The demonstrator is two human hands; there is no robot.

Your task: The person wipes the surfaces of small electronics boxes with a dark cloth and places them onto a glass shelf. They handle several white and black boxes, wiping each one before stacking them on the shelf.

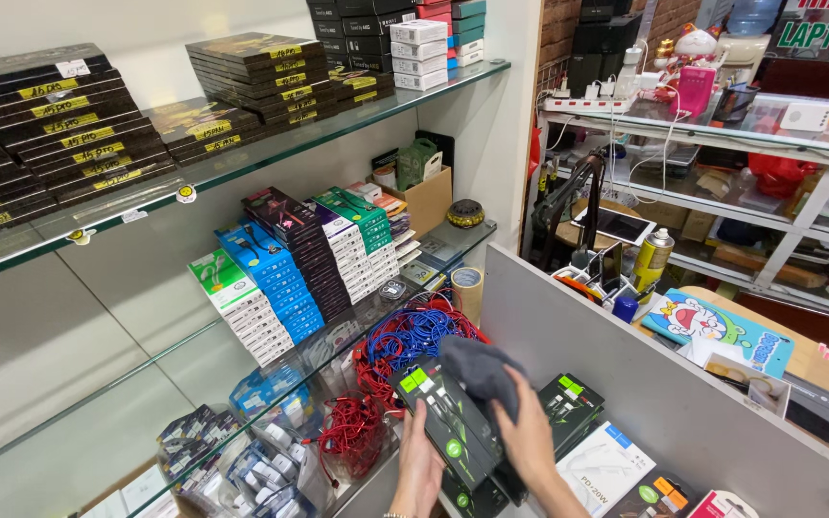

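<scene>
My left hand [417, 470] grips the lower end of a flat black box with green marks [443, 422], held over the lower glass shelf. My right hand [527, 436] presses a dark grey cloth [479, 372] against the upper part of that box. More black and green boxes [568, 401] lie under and beside it, next to a white box [604, 467].
Red cables [352, 434] and blue cables [413, 336] lie tangled on the shelf. Rows of small boxes [285, 264] stand behind them, and flat dark boxes [59, 120] are stacked on the upper glass shelf. A grey partition [626, 384] rises at right, a cluttered desk beyond it.
</scene>
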